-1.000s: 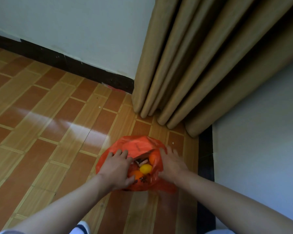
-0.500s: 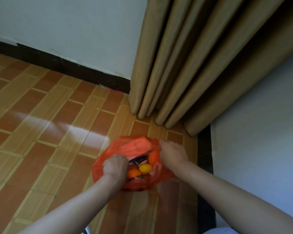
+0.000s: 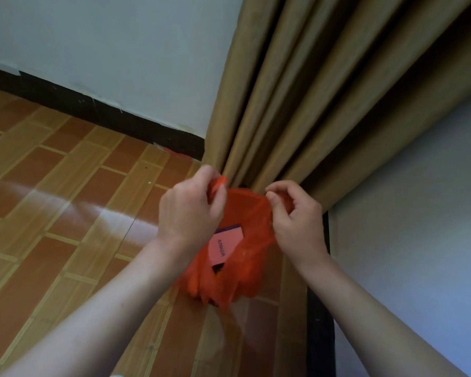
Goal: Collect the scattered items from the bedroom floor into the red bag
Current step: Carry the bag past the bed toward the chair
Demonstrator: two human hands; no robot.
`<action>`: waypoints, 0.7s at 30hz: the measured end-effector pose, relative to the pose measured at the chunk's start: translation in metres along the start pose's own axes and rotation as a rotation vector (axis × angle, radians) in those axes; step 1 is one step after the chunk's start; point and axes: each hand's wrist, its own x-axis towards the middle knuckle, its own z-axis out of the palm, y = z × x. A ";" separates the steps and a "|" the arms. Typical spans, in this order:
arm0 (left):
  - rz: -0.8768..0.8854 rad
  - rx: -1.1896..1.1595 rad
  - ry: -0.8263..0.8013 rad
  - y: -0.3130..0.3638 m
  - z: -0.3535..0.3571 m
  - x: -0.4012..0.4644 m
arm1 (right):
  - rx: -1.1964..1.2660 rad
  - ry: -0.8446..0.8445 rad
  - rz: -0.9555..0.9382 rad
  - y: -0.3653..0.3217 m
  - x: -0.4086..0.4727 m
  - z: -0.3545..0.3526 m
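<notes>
The red bag hangs between the two hands, lifted off the floor; a second ago it sat on the floor with its mouth spread wide and round orange and yellow things showing inside. Now the mouth is drawn up and narrower. The left hand has its fingers curled round one handle of the bag, a strip of red plastic sticking up past its knuckles. The right hand pinches the other side of the rim between thumb and fingers. Earlier both hands lay low on the bag's edges, close to the floor; they are now higher, up by the foot of the curtain. Just below the left hand a pink card with dark lettering shows through the plastic, with a dark blue edge above it. The orange and yellow things can no longer be made out. The bottom of the bag sags below both wrists. To the right of the right hand runs the pale wall with its black skirting.
</notes>
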 end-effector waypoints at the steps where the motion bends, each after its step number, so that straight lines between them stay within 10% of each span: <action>1: 0.002 -0.026 0.010 0.003 -0.004 0.004 | 0.011 0.010 -0.019 -0.002 0.000 -0.002; 9: -0.193 0.197 -0.397 -0.014 0.010 -0.006 | -0.239 -0.296 0.111 0.031 -0.006 0.005; 21: -0.321 0.085 -0.393 -0.013 -0.006 0.004 | -0.266 -0.202 0.226 0.010 0.022 0.027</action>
